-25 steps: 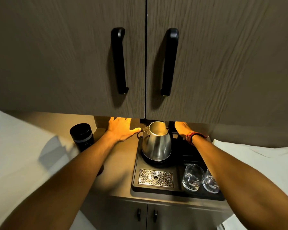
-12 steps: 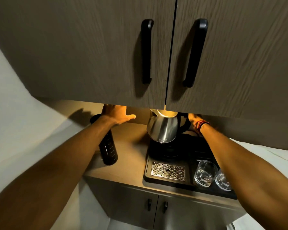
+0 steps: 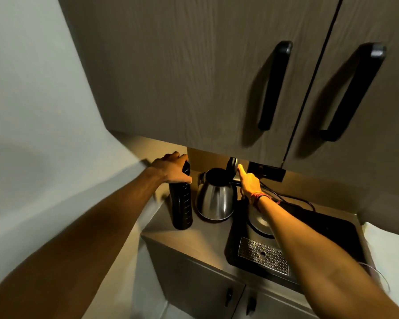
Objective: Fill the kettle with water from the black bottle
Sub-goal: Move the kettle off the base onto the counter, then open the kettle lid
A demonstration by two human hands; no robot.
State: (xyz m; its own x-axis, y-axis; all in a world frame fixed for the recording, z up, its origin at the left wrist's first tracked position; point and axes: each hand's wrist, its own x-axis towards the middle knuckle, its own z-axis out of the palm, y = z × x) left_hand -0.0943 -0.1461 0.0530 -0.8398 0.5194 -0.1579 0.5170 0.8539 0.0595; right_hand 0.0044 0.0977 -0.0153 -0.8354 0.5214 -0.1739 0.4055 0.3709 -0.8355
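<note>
Stainless steel kettle (image 3: 215, 199) is parked on the countertop (image 3: 194, 240), off its round base (image 3: 260, 223), which sits on the black tray (image 3: 320, 229) to the right. Its lid (image 3: 232, 165) is flipped up and the dark opening is exposed, so the filling part looks ready to go. The black bottle (image 3: 181, 201) is stood upright just left of the kettle, close but apparently not touching. The left hand (image 3: 171, 168) is wrapped over the bottle's top, fingers curled down around the cap or neck; whether the cap is already off can't be made out. The right hand (image 3: 249, 183) is held mostly open, one finger pressed against the raised lid, nothing gripped. For the next bit, the bottle is probably best grabbed lower on the body rather than at the top, since a tall bottle tipped from the cap gets wobbly. The lid should be kept pinned back so it isn't knocked shut mid-pour. Room under the upper cabinet (image 3: 194, 77) looks tight, so tilting should be done slowly, mouth lined up over the opening first, to avoid water being splashed toward the base and cords (image 3: 293, 199).
</note>
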